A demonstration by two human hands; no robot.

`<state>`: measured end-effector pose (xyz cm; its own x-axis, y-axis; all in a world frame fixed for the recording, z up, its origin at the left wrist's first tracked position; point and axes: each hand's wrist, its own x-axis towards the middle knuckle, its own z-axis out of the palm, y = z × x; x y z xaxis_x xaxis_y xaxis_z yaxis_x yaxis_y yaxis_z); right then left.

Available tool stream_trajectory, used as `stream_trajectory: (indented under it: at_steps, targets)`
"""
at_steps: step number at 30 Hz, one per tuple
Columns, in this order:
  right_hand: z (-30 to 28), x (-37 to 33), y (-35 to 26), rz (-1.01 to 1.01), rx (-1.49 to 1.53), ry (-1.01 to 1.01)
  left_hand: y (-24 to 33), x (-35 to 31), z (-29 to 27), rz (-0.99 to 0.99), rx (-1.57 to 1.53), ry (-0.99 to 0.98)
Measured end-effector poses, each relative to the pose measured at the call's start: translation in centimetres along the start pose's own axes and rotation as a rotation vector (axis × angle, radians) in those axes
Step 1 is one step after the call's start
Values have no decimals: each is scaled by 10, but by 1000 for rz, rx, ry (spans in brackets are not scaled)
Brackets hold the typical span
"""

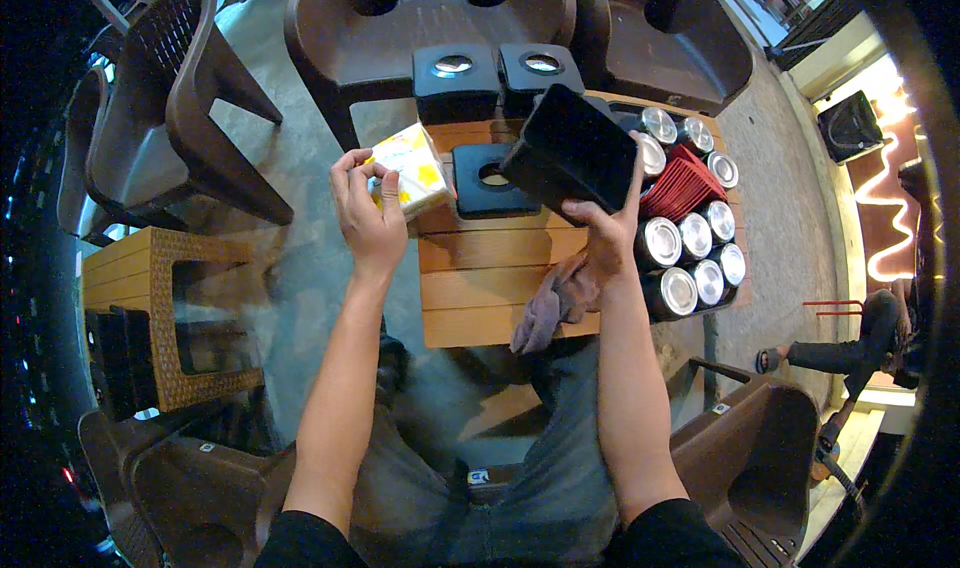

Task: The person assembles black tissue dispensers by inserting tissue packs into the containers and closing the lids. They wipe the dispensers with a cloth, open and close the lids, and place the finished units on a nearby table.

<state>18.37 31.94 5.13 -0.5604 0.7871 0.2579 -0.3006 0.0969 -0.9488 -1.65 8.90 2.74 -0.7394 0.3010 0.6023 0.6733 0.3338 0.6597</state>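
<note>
My left hand (pixel 370 208) is closed on a soft white and yellow tissue pack (pixel 412 168), held at the table's left edge. In my right hand (pixel 608 233) is a black open box (pixel 572 150), tilted, with the thumb at its near edge and fingers along its right side. Its inside looks dark. Between the hands, a black lid with an oval opening (pixel 494 181) lies on the wooden table (pixel 470 293). Two black tissue boxes (pixel 455 80) with similar openings stand behind it. A crumpled grey cloth (pixel 548 308) lies by my right wrist.
On the table's right side, several dark jars with silver lids (pixel 678 290) surround a stack of red napkins (pixel 685 186). Brown plastic chairs (pixel 430 18) stand around. Another table (pixel 150 318) is at left. A person's leg (pixel 835 356) shows at right.
</note>
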Motion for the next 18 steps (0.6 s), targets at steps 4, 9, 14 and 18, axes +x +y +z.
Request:
stream_trajectory:
  at_steps: [4,9,14,18]
  targets:
    - [-9,2,-4,0,82,118,8,-3,0,115,-86,-140]
    - [-13,5,-5,-15,111,182,39,-26,7,226,-223,-272]
    - [-19,6,-9,182,299,90,54,-38,14,401,-156,-449]
    - [-23,6,-14,200,180,57,49,-34,18,341,-197,-446]
